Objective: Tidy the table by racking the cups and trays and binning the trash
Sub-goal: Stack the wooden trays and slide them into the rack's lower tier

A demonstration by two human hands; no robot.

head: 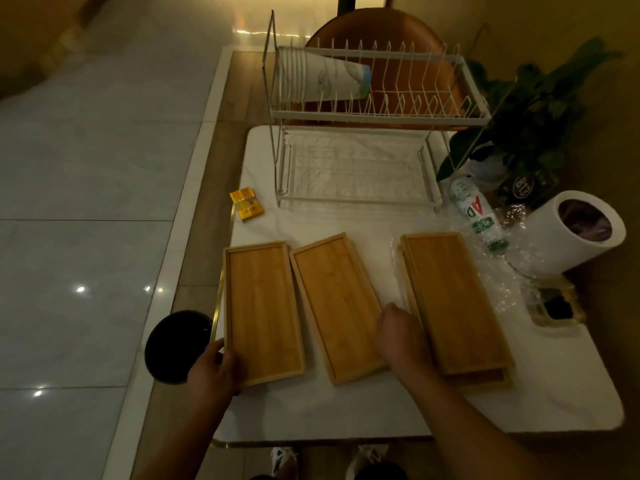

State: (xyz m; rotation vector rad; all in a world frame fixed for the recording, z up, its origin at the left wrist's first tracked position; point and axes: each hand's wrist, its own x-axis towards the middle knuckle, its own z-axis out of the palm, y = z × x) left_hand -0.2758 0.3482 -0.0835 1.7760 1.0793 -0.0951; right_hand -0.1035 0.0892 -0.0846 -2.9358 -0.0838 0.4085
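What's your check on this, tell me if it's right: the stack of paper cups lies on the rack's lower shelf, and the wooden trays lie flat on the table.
Not quite. The stack of paper cups lies on its side on the upper shelf of the rack, not the lower one. The wooden trays do lie flat on the table. The head view shows it.

Head-worn view, steeply down onto table

Table: white stone-look tabletop with rounded corners.
Chair: brown round-backed chair, beyond the table's far end.
Plant: green leafy plant, far right corner.
Sign: dark plaque marked B13, beside the plant.
Stool: black round seat, left of the table.
Floor: pale glossy tiles.
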